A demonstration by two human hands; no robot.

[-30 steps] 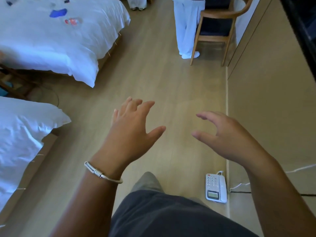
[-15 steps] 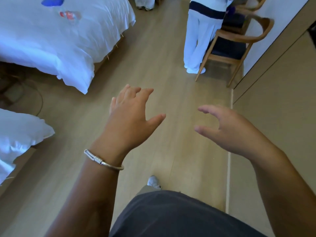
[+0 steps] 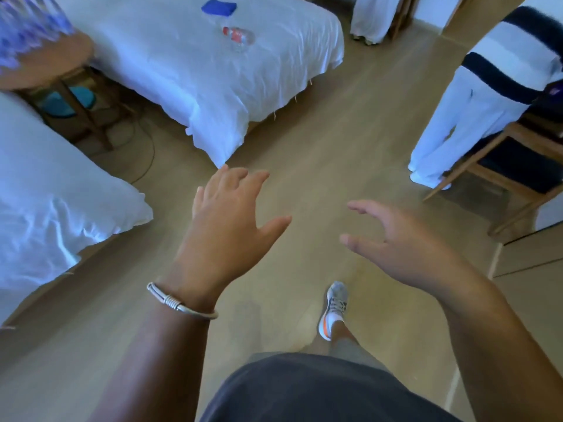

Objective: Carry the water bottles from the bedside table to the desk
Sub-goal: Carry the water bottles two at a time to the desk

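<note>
My left hand [image 3: 225, 226] hovers over the wooden floor with fingers spread and empty, a silver bangle on its wrist. My right hand [image 3: 396, 242] is beside it, fingers loosely bent, holding nothing. At the far left between the two beds stands the round wooden bedside table [image 3: 51, 65], with blurred clear water bottles [image 3: 27, 22] on top at the frame's upper left corner. Another clear bottle with a red label [image 3: 239, 36] lies on the far bed. The desk is out of view.
Two white beds: the near bed [image 3: 45, 208] at left, the far bed [image 3: 198, 71] ahead. A blue cloth [image 3: 218, 7] lies on the far bed. A person in white trousers [image 3: 463, 117] stands by a wooden chair [image 3: 518, 166] at right. A cable runs under the table.
The view has swung left and forward: the bedside table and its bottles have come into view, the beds are nearer. Both hands stay empty and spread. My foot steps forward.
</note>
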